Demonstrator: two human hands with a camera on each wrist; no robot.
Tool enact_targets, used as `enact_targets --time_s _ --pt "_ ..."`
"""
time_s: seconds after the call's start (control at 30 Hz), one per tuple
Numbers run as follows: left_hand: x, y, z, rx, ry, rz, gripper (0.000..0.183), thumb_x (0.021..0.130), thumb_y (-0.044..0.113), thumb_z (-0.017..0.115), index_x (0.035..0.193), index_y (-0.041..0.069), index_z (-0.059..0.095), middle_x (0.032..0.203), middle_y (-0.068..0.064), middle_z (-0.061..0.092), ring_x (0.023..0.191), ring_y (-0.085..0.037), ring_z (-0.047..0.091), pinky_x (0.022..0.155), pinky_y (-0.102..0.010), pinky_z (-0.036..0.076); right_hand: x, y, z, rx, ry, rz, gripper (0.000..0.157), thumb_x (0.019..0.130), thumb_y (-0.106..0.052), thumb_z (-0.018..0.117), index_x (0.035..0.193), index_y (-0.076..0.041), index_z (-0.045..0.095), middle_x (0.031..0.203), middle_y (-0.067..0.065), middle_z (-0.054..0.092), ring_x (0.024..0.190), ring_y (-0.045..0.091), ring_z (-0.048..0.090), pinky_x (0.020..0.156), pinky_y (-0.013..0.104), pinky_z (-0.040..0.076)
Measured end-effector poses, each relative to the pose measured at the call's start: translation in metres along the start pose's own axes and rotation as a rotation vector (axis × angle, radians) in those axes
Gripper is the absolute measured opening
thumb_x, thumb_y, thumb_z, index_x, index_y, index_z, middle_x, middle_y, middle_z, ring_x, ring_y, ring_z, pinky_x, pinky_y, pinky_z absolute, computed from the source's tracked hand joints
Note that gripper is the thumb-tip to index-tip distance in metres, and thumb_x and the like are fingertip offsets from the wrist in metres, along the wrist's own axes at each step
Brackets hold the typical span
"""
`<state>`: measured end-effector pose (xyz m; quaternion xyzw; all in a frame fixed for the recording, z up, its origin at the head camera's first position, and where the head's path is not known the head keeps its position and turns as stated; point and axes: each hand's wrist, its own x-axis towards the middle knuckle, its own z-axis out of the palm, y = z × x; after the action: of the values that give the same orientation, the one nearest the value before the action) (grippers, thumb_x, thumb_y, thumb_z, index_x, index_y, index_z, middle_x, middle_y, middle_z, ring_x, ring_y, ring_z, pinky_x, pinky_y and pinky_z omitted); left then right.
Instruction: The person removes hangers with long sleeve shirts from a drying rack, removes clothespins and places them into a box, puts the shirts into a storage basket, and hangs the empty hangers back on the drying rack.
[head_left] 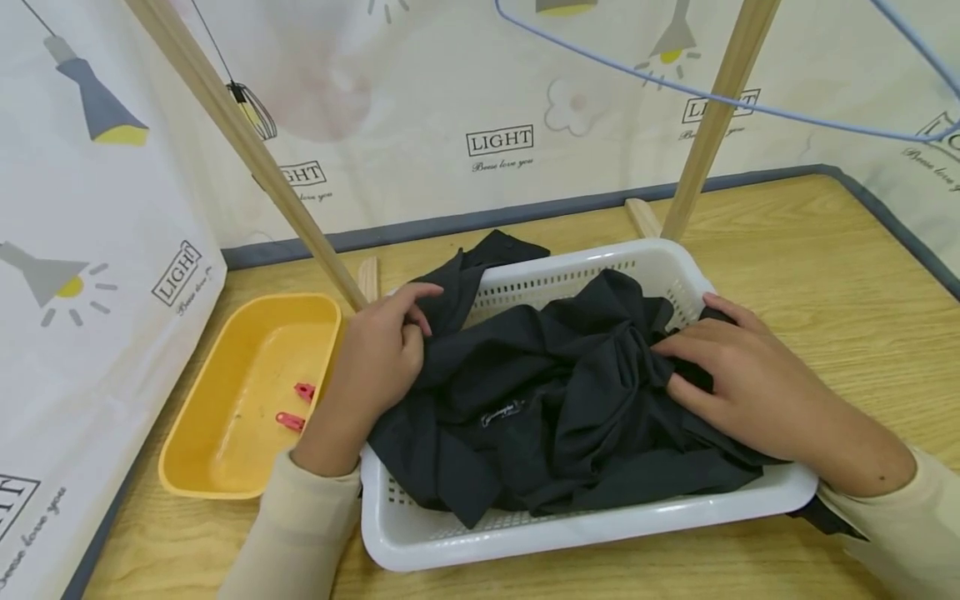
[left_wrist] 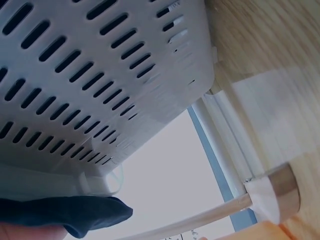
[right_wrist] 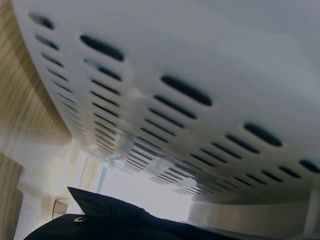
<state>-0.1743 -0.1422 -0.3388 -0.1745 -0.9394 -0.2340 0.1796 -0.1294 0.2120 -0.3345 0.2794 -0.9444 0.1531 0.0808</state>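
Note:
A black shirt [head_left: 517, 350] lies bunched in a white slotted basket [head_left: 570, 533], its neck label facing up. My left hand [head_left: 382, 354] is over the basket's left end, fingers bent and gripping the shirt's cloth. Beyond that hand, a pointed piece of black cloth [head_left: 502, 250] hangs over the far rim. At the right end, my right hand [head_left: 738, 379] pinches a fold of the shirt between thumb and fingers. Both wrist views look along the basket's outer walls, with dark cloth [left_wrist: 75, 212] near the left fingers and a black flap [right_wrist: 115, 215] low in the right one.
Left of the basket stands a yellow tub [head_left: 251, 333] holding red clothespins [head_left: 291, 422]. Wooden poles [head_left: 262, 167] rise behind on both sides. A blue wire hanger [head_left: 675, 86] hangs overhead at right. A printed cloth backdrop [head_left: 420, 100] borders the wooden table [head_left: 840, 250].

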Motion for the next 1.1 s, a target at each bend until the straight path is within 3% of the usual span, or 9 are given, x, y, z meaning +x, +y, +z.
enact_targets --time_s 0.47,0.8,1.1 --pt "-0.0002 0.0010 0.0008 0.024 0.007 0.016 0.030 0.084 0.024 0.058 0.112 0.015 0.060 0.066 0.003 0.045 0.059 -0.014 0.040 0.055 -0.027 0.034 0.0000 0.0010 0.0006 0.005 -0.002 -0.001 0.024 0.080 -0.018 0.063 0.103 -0.012 0.068 0.099 0.002 0.068 0.098 0.020 0.061 0.113 0.041 0.015" --pt "0.0001 0.0042 0.0004 0.126 -0.029 -0.009 0.048 0.080 0.039 0.066 0.123 0.018 0.058 0.061 0.001 0.043 0.055 -0.014 0.040 0.050 -0.026 0.031 -0.0005 0.0013 0.0006 -0.001 -0.011 0.008 0.025 0.080 -0.019 0.064 0.103 -0.012 0.068 0.099 0.002 0.068 0.099 0.021 0.061 0.113 0.041 0.015" --pt "-0.0001 0.0031 0.0009 0.160 0.002 0.033 0.022 0.086 0.030 0.062 0.100 0.015 0.071 0.057 0.002 0.048 0.055 -0.014 0.043 0.050 -0.026 0.033 0.0001 0.0008 -0.0005 -0.004 -0.007 0.006 0.025 0.079 -0.018 0.064 0.103 -0.012 0.068 0.099 0.003 0.068 0.099 0.021 0.061 0.113 0.041 0.015"
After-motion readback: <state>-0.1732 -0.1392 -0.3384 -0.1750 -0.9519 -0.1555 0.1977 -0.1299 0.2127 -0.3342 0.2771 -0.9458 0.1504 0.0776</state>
